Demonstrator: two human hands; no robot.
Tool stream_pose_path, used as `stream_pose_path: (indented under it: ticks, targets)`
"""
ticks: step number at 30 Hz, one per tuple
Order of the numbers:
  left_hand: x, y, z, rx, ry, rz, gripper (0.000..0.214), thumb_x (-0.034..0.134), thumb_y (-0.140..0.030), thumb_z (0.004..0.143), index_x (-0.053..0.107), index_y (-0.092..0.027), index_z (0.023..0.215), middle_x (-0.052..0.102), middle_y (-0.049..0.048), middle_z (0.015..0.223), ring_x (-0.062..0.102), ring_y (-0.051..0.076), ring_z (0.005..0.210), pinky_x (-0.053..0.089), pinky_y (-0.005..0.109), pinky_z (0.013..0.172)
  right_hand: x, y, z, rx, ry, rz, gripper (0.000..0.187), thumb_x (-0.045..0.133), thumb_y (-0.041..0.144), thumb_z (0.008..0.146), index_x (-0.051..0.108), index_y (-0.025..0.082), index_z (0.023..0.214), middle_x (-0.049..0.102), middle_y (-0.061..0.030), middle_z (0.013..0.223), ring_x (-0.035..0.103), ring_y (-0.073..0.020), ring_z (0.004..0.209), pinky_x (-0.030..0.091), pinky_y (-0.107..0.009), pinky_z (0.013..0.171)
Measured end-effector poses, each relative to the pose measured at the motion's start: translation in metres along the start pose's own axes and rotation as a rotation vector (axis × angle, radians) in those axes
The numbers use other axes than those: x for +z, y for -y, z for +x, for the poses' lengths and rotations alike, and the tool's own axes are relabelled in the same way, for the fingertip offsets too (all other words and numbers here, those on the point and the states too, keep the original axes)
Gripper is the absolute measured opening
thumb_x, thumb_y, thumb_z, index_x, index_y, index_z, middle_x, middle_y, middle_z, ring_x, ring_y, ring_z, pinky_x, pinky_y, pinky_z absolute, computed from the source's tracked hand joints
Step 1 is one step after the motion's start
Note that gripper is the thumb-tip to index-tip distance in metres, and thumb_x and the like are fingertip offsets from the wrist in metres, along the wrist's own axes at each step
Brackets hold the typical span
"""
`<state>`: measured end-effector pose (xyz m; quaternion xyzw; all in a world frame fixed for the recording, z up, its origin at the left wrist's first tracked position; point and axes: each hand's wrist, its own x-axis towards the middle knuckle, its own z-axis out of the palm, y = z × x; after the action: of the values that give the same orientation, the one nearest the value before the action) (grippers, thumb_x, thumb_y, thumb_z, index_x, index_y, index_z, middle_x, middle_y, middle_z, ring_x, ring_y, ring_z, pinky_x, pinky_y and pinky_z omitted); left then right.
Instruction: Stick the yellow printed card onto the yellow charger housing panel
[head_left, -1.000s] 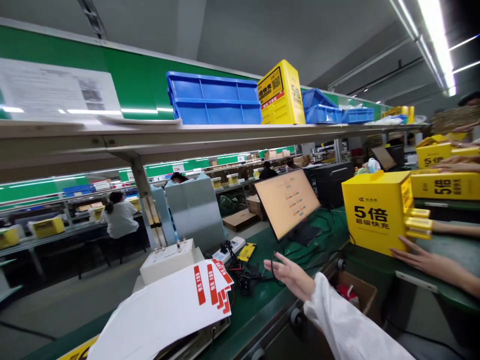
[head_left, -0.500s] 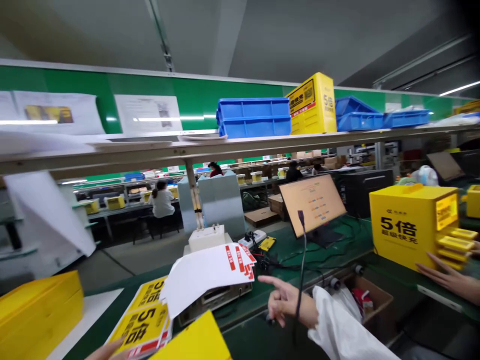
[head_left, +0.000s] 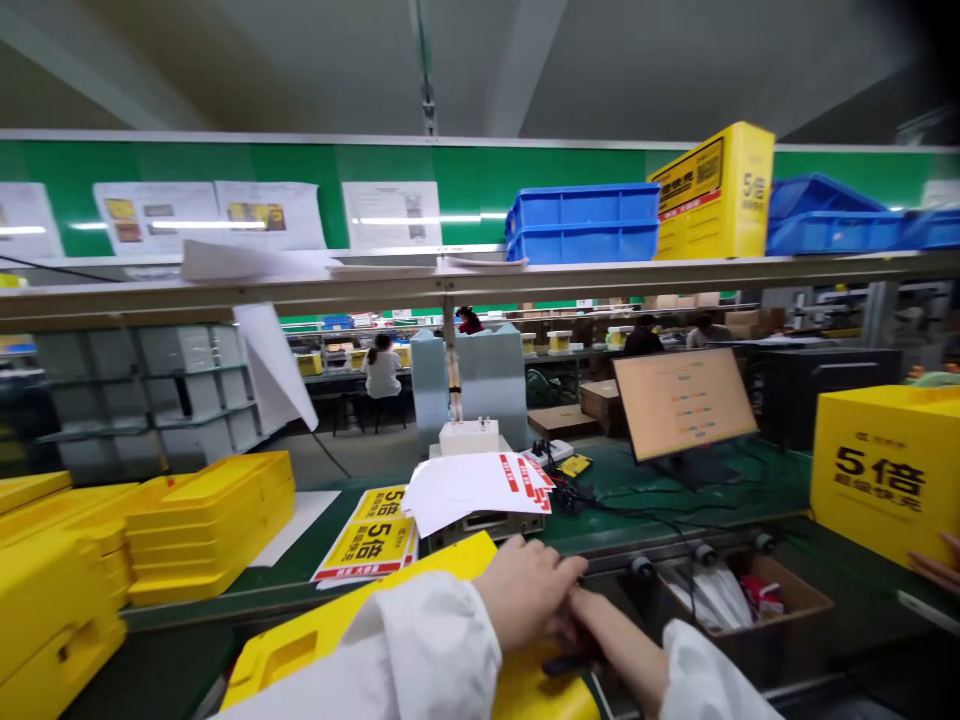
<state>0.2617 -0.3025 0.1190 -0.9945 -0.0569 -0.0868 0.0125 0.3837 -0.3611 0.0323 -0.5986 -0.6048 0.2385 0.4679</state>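
Observation:
A yellow plastic casing (head_left: 352, 625) lies tilted at the bottom centre, right in front of me. My left hand (head_left: 529, 590), in a white sleeve, rests on its upper edge with the fingers curled over it. My right hand (head_left: 600, 630) comes in from the right and meets the left one; its fingers are hidden beneath the left hand. A small dark object (head_left: 568, 663) shows under the right wrist on the casing.
Stacked yellow casings (head_left: 210, 520) sit at left. Yellow label sheets (head_left: 371, 535), white sheets with red stickers (head_left: 480, 480) on a machine, a monitor (head_left: 686, 405), a cardboard box (head_left: 780, 610). At right a yellow box (head_left: 885, 470) and another person's fingers (head_left: 937, 568). Blue bins (head_left: 585, 220) overhead.
My view has swung left. The right hand, stretched out open before, has drawn back to the left hand. The yellow casing has come up in front of me under my left hand.

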Motion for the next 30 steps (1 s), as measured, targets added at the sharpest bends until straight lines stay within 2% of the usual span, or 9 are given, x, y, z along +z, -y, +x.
stream_pose_path:
  ticks: [3, 6, 9, 10, 12, 14, 16, 23, 30]
  targets:
    - [-0.027, 0.032, -0.053, -0.258, -0.115, -0.162, 0.047, 0.062, -0.037, 0.073, 0.053, -0.019, 0.116, 0.061, 0.0137, 0.111, 0.053, 0.033, 0.104, 0.038, 0.049, 0.090, -0.009, 0.032, -0.005, -0.100, 0.203, -0.002, 0.052, 0.045, 0.060, 0.082, 0.062, 0.016, 0.105, 0.066, -0.0086, 0.091, 0.063, -0.0186, 0.076, 0.051, -0.031, 0.065]
    - [-0.045, 0.068, -0.128, -0.599, -0.320, -0.350, 0.043, 0.059, -0.036, 0.074, 0.054, -0.024, 0.115, 0.055, 0.0100, 0.123, 0.044, 0.029, 0.118, 0.024, 0.044, 0.104, -0.004, 0.062, 0.006, -0.223, 0.288, -0.071, 0.045, 0.051, 0.057, 0.079, 0.067, 0.020, 0.101, 0.068, -0.0088, 0.092, 0.062, -0.0217, 0.085, 0.049, -0.033, 0.077]
    - [-0.033, 0.094, -0.203, -0.984, -0.564, -0.558, 0.064, 0.061, -0.041, 0.070, 0.040, -0.016, 0.126, 0.031, 0.0147, 0.142, 0.018, 0.030, 0.134, 0.008, 0.043, 0.110, 0.020, 0.088, 0.027, -0.346, 0.320, -0.181, 0.036, 0.045, 0.045, 0.086, 0.066, 0.022, 0.104, 0.067, -0.0085, 0.092, 0.061, -0.0209, 0.086, 0.046, -0.033, 0.079]
    - [-0.024, 0.098, -0.222, -1.095, -0.629, -0.652, 0.071, 0.060, -0.043, 0.070, 0.034, -0.013, 0.129, 0.024, 0.0173, 0.145, 0.012, 0.030, 0.135, 0.008, 0.044, 0.110, 0.031, 0.095, 0.034, -0.389, 0.339, -0.221, 0.034, 0.043, 0.041, 0.088, 0.065, 0.022, 0.106, 0.066, -0.0087, 0.093, 0.060, -0.0206, 0.087, 0.046, -0.033, 0.079]
    - [-0.002, 0.101, -0.245, -1.239, -0.716, -0.895, 0.072, 0.054, -0.044, 0.073, 0.027, -0.011, 0.131, 0.026, 0.0212, 0.143, 0.022, 0.031, 0.133, 0.023, 0.045, 0.106, 0.051, 0.108, 0.048, -0.466, 0.363, -0.312, 0.032, 0.041, 0.033, 0.090, 0.065, 0.020, 0.104, 0.064, -0.0098, 0.091, 0.058, -0.0210, 0.085, 0.046, -0.034, 0.078]
    - [0.017, 0.098, -0.249, -1.260, -0.772, -1.149, 0.061, 0.048, -0.036, 0.078, 0.027, -0.012, 0.130, 0.039, 0.0199, 0.135, 0.046, 0.028, 0.119, 0.043, 0.038, 0.093, 0.070, 0.118, 0.059, -0.524, 0.354, -0.415, 0.029, 0.041, 0.028, 0.090, 0.066, 0.018, 0.101, 0.063, -0.0109, 0.089, 0.057, -0.0219, 0.085, 0.045, -0.035, 0.077]
    - [0.028, 0.096, -0.240, -1.217, -0.820, -1.338, 0.055, 0.046, -0.026, 0.077, 0.028, -0.015, 0.128, 0.049, 0.0171, 0.127, 0.060, 0.023, 0.100, 0.049, 0.032, 0.081, 0.090, 0.124, 0.069, -0.576, 0.352, -0.520, 0.024, 0.046, 0.024, 0.088, 0.067, 0.017, 0.097, 0.063, -0.0109, 0.088, 0.056, -0.0217, 0.085, 0.043, -0.034, 0.075]
    - [0.038, 0.095, -0.207, -1.113, -0.857, -1.638, 0.062, 0.050, -0.018, 0.075, 0.024, -0.019, 0.131, 0.059, 0.0131, 0.110, 0.065, 0.019, 0.076, 0.049, 0.030, 0.069, 0.159, 0.114, 0.091, -0.677, 0.518, -0.887, 0.011, 0.059, 0.018, 0.080, 0.068, 0.012, 0.085, 0.062, -0.0068, 0.075, 0.056, -0.0196, 0.079, 0.042, -0.032, 0.067]
    - [0.050, 0.089, -0.193, -1.070, -0.830, -1.716, 0.060, 0.052, -0.018, 0.074, 0.027, -0.024, 0.128, 0.061, 0.0085, 0.106, 0.064, 0.018, 0.077, 0.047, 0.026, 0.064, 0.155, 0.109, 0.103, -0.724, 0.689, -1.071, 0.008, 0.060, 0.019, 0.079, 0.065, 0.014, 0.082, 0.060, -0.0020, 0.072, 0.055, -0.0152, 0.072, 0.042, -0.029, 0.064]
